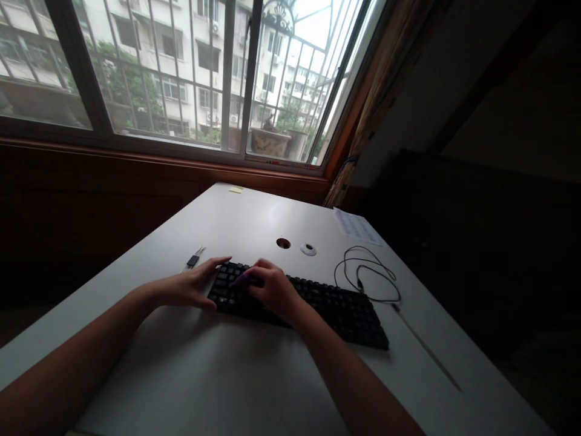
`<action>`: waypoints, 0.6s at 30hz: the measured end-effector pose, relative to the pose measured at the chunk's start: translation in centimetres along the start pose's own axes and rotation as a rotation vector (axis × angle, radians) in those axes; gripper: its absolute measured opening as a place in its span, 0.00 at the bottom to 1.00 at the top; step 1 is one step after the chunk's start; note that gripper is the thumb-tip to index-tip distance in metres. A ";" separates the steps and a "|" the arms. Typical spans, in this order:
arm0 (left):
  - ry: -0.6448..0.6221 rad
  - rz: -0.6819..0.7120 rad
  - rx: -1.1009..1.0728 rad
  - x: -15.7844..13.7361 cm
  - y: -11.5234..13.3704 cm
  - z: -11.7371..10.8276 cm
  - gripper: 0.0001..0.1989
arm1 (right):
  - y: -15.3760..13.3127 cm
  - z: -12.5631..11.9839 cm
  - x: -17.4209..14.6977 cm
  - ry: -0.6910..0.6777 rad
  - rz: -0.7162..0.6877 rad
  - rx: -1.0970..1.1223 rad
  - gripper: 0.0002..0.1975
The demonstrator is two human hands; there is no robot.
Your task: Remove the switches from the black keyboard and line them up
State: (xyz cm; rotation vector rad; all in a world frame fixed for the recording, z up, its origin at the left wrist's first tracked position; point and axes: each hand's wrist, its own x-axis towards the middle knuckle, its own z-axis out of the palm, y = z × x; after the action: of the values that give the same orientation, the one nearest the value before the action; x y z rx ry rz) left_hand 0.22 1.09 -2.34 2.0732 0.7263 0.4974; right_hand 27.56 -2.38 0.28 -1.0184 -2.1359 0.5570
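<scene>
Left hand (195,283): thumb and index finger spread wide at the near-left end of the long black keyboard (347,312), bracketing its short edge. Right hand (276,289): fingers curled around a slim purple object (246,279), its tip directed at the keys nearest my left hand. Whether the tip touches a key, I cannot tell. The keyboard lies at a slant on the white smooth-topped table (222,381), running beneath my right hand and out to its right.

Just beyond my left hand — a small flat black piece with pale wire-like ends (193,261). Beyond my right hand, side by side: a round hole with a brown interior (283,243) and a white disc with a dark centre (308,249). To the right of my right hand, past the keys: a looped thin black cable (360,283), then a long narrow strip with a dark end (426,348). Farthest from both hands — a yellow paper slip (236,189) and, more to the right, a printed white sheet (358,227).
</scene>
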 end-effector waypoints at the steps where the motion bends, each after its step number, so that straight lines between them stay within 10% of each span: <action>1: 0.004 0.006 0.012 0.0 0.0 0.0 0.53 | -0.2 1.0 1.0 -0.021 -0.021 -0.001 0.11; 7: 0.042 0.028 0.118 0.0 0.1 -0.1 0.55 | -0.1 4.6 4.1 -0.107 -0.066 -0.083 0.10; 18: 0.033 0.078 0.070 0.1 -0.3 0.1 0.55 | -1.7 2.5 5.1 -0.323 0.000 -0.348 0.09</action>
State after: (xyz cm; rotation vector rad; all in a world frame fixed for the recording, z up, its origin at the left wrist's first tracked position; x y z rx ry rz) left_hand 0.26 1.25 -2.63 2.1695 0.6926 0.5577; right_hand 22.58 0.43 1.70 -1.1786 -2.5827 0.3744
